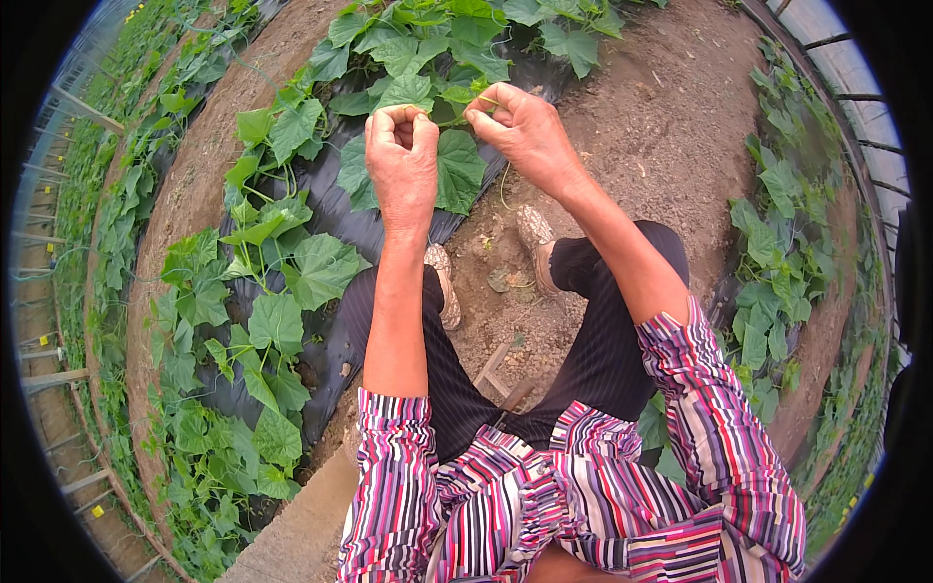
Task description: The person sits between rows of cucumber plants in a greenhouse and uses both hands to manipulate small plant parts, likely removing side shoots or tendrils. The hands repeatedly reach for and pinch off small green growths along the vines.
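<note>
My left hand (403, 164) is raised over a cucumber-like plant, its thumb and forefinger pinched on a small yellow-green strand (420, 108). To its right, my right hand (526, 138) pinches a thin green tendril (487, 100) between thumb and fingers. A slender green stem (453, 122) shows in the gap between the two hands. Whether both hands grip one and the same strand is hard to see. Broad lobed leaves (459, 171) hang just below and behind the fingers, over black plastic mulch film (350, 248).
More vines (273, 321) run along the film on the left, and another row (765, 255) grows on the right. Bare soil (656, 131) lies between. A concrete slab edge (306, 517) and a small wooden piece (496, 368) are near my legs. Greenhouse ribs (867, 98) curve at the side.
</note>
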The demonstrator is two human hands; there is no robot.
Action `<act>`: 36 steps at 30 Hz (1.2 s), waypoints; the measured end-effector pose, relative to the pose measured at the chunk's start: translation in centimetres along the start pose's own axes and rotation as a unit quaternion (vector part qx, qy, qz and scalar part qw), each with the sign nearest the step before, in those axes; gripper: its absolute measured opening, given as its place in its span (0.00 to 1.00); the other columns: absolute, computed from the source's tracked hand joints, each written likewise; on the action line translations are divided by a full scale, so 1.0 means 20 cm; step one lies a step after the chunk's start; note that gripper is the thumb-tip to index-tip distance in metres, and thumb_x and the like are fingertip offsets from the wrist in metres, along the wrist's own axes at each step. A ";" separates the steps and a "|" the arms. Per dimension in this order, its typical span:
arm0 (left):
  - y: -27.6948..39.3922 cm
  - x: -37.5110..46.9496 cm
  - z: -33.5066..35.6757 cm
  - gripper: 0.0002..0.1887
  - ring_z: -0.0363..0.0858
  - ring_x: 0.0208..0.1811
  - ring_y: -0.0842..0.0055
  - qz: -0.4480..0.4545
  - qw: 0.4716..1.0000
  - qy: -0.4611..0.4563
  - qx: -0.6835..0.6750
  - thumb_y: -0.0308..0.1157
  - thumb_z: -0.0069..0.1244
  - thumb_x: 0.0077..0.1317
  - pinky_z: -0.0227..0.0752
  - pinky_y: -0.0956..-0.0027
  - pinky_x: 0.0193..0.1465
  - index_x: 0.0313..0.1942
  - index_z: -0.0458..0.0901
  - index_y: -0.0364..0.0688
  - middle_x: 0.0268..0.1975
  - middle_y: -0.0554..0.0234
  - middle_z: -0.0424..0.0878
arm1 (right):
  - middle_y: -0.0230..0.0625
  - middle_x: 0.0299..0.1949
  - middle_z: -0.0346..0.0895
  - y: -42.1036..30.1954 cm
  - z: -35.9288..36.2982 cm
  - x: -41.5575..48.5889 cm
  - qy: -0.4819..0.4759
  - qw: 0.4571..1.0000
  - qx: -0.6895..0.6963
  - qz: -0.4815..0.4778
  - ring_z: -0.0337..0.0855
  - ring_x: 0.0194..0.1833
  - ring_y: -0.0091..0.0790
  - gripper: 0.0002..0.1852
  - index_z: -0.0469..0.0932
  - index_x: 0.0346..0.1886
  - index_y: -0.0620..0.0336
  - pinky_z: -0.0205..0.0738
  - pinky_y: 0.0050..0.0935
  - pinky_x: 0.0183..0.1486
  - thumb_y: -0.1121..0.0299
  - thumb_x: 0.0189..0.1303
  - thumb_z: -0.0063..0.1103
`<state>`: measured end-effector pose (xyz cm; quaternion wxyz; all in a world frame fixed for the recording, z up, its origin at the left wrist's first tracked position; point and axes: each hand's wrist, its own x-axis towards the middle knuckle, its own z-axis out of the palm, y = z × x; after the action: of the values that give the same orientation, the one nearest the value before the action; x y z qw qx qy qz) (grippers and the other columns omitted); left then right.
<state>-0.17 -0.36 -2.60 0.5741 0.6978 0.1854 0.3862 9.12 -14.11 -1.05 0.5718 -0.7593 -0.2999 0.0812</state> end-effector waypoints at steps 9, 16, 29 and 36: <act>0.05 -0.02 -0.01 0.06 0.75 0.34 0.89 0.024 0.999 -0.010 0.046 0.28 0.60 0.71 0.73 0.80 0.39 0.43 0.81 0.37 0.36 0.74 0.79 | 0.28 0.21 0.75 -0.03 -0.01 0.00 -0.019 1.000 -0.022 -0.003 0.70 0.25 0.19 0.15 0.86 0.43 0.61 0.66 0.29 0.28 0.57 0.68 0.70; 0.08 -0.03 0.01 0.07 0.78 0.33 0.81 0.063 0.993 -0.032 0.093 0.22 0.60 0.65 0.76 0.74 0.39 0.41 0.79 0.36 0.41 0.64 0.76 | 0.21 0.22 0.75 0.03 0.03 0.01 -0.040 0.996 0.075 0.009 0.69 0.26 0.16 0.13 0.88 0.47 0.57 0.66 0.26 0.30 0.61 0.65 0.68; 0.11 -0.05 0.04 0.08 0.74 0.29 0.77 0.142 0.978 -0.046 0.144 0.21 0.60 0.62 0.73 0.69 0.37 0.39 0.79 0.36 0.39 0.62 0.75 | 0.21 0.23 0.76 0.01 0.01 0.00 -0.051 0.995 0.073 0.043 0.70 0.27 0.15 0.13 0.86 0.42 0.60 0.67 0.25 0.31 0.60 0.64 0.68; 0.09 -0.05 0.04 0.07 0.74 0.29 0.72 0.176 0.967 -0.048 0.178 0.20 0.60 0.61 0.72 0.65 0.37 0.37 0.80 0.37 0.38 0.60 0.75 | 0.21 0.22 0.74 0.00 0.01 0.00 -0.050 0.997 0.052 0.041 0.69 0.26 0.15 0.13 0.86 0.42 0.60 0.65 0.25 0.29 0.61 0.63 0.68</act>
<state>-0.64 -2.06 -1.20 0.3721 0.8279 0.0976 0.4081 9.11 -13.93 -1.17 0.5907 -0.7354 -0.2922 0.1580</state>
